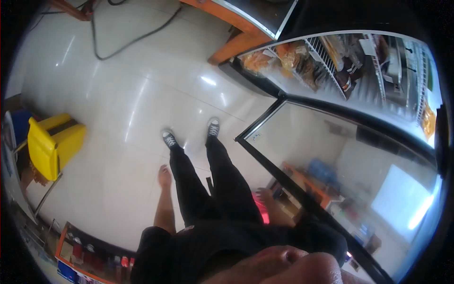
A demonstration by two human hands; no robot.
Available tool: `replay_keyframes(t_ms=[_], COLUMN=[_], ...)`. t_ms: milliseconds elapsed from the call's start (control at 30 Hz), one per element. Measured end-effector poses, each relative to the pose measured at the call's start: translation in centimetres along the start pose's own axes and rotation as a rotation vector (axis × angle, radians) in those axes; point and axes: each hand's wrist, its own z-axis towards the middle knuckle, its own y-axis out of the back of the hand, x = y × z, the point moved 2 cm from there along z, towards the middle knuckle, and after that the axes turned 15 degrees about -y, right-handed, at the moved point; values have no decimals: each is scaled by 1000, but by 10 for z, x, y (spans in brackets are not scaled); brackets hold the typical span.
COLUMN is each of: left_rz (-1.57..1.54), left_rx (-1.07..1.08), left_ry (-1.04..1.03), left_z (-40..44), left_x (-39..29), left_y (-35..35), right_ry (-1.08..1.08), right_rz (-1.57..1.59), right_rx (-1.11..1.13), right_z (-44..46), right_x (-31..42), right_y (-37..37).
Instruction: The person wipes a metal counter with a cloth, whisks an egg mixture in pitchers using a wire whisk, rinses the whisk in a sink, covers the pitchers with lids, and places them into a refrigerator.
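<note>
My left hand hangs beside my left thigh over the floor, holding nothing, its fingers loosely apart. By my right thigh, my right hand is partly in shadow. Its fingers curl over a bright pink-red thing, whose kind I cannot make out. Close to my right side stands a framed glass door, swung out from an upright display fridge. On the fridge's wire racks lie clear-wrapped packages, some orange, some brown. Neither hand touches the fridge.
A yellow plastic bin or cart stands on the left. Orange-framed shelves with small goods are at lower left. A dark cable lies across the pale tiled floor. An orange-framed stand adjoins the fridge.
</note>
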Motion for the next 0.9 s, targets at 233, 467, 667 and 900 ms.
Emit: replay_keyframes(t_ms=[233,467,667,900], left_rz=[-223,-527,-733,-867], left_rx=[-316,-470,-359,-491], left_ry=[466,328,193,436], left_z=[-114,-37,49,-42], left_x=[167,119,43,84], left_y=[135,185,246,239], right_ry=[612,436,378,331], right_rz=[-628,-1050,-1125,-1302], right_rx=[-1021,-757,-796,-763], right_z=[-32,83,102,138], right_x=[131,177,175,186], right_y=[-217,-419,-478,-547])
